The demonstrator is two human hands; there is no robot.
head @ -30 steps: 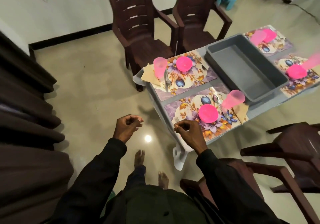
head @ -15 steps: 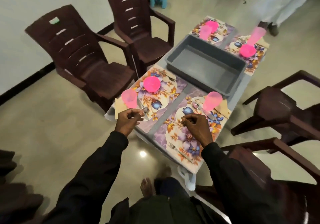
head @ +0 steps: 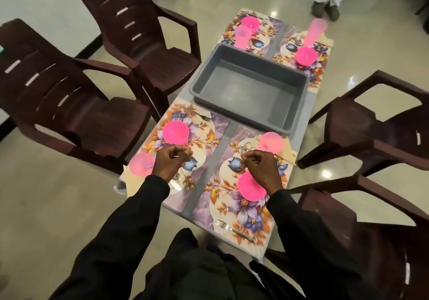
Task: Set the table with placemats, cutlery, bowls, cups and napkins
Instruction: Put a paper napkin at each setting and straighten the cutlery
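Head view: my curled left hand (head: 167,161) and right hand (head: 262,167), grip untellable, have reached seemingly complete floral placemats (head: 217,134) beside the grey plastic tub (head: 250,90).

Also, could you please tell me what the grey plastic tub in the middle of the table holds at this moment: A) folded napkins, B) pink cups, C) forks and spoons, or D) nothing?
D: the grey plastic tub shows only its bare floor and inner walls, with no item lying or standing inside it.
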